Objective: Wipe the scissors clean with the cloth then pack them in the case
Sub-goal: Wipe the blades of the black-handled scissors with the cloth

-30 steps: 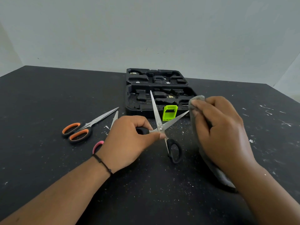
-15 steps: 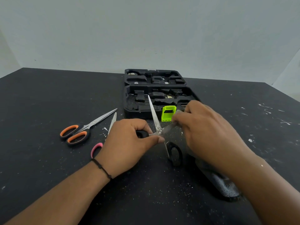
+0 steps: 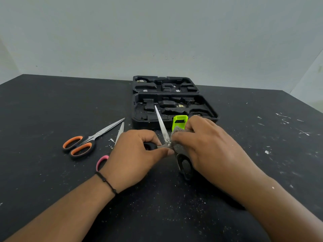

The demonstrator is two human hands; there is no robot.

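Now the black-handled scissors (image 3: 161, 124) are sitting spread wide at frame centre, one blade pointing up toward the open case (image 3: 208, 109). The left hand (image 3: 134, 158) is gripping one handle; the right hand (image 3: 208, 145) is pinching the grey cloth (image 3: 178, 131) around the other blade.

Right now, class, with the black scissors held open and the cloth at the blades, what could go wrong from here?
1. The right hand pinches the cloth near the pivot of the open black scissors; a slip could bring fingers onto an edge.
2. The bare blade points up toward the case; the left hand grips only one handle, so the scissors might swing shut.
3. The orange scissors and pink scissors could get forgotten.
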